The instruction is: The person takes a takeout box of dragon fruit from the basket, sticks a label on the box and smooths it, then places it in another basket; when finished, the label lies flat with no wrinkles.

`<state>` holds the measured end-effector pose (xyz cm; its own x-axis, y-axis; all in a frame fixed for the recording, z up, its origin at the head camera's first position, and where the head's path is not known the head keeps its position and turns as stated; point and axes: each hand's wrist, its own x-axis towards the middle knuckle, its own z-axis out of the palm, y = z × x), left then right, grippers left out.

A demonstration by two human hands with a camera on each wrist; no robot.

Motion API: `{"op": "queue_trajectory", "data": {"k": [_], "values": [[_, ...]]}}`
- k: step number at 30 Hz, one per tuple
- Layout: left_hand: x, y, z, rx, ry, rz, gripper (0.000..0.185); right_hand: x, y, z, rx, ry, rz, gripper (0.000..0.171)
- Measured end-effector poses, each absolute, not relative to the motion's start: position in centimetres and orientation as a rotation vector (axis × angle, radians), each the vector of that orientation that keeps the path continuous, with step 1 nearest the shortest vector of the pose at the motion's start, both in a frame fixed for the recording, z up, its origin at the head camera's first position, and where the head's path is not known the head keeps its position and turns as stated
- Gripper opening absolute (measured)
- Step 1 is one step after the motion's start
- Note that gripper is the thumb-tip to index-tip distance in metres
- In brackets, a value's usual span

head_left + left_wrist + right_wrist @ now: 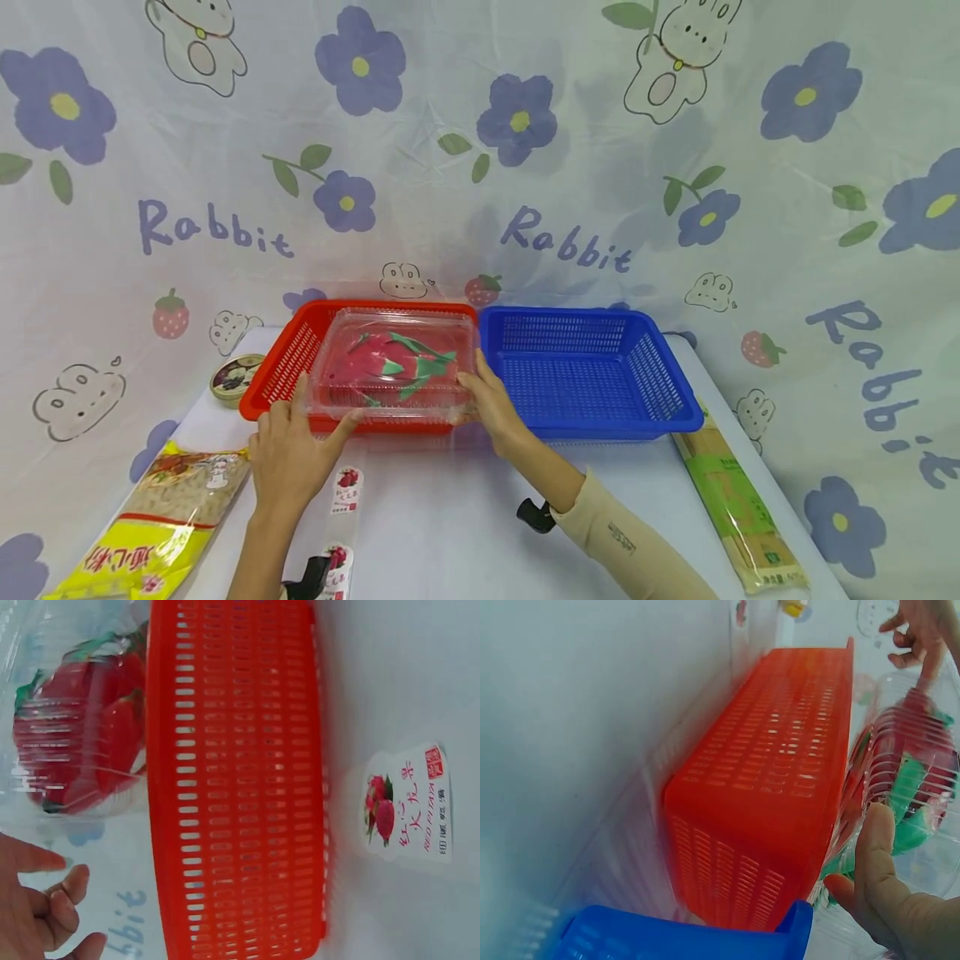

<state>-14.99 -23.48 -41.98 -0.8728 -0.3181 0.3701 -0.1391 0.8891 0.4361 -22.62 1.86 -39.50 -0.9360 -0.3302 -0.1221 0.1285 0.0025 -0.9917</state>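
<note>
A clear plastic box (393,362) with a red dragon fruit inside sits tilted over the red basket (281,371), near its front rim. My right hand (491,404) grips the box's right edge, thumb lying on the lid (877,847). My left hand (292,442) is at the box's front left corner, fingertips and spread thumb touching it. In the left wrist view the fingers (52,904) hang loosely curled below the box (75,735), beside the red basket's wall (236,787). The right wrist view shows the box (915,757) over the basket (772,795).
A blue basket (585,371) stands against the red one's right side. A round tin (236,377) and a yellow food packet (161,521) lie at the left, and a long green packet (738,500) at the right. A dragon-fruit label strip (347,490) lies near the front.
</note>
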Motion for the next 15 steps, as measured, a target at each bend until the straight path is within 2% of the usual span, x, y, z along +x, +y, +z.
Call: {"op": "queue_trajectory", "data": {"k": [15], "values": [[-14.1, -22.7, -40.4, 0.326, -2.649, -0.693, 0.107, -21.1, 4.1, -39.2, -0.277, 1.944, -2.019, 0.076]]}}
